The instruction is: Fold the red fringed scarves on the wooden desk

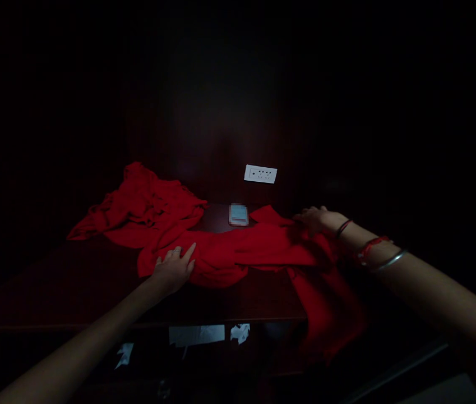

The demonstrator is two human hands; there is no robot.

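Note:
A long red scarf lies spread and folded across a dark tabletop, its right part hanging over the edge. My left hand, with a ring on one finger, rests on the scarf's near left portion, fingers spread. At the scarf's right end is my right hand, its fingers reaching left over the cloth; they are dim and slightly blurred. Bracelets circle the right wrist. To the left, more red fabric with fringe sits in a crumpled heap that seems to run into the spread part.
Behind the scarf, a small phone-like device with a lit screen lies on the dark table. A white socket panel is on the back wall. Pale paper-like pieces show below the table's front edge. The surroundings are very dark.

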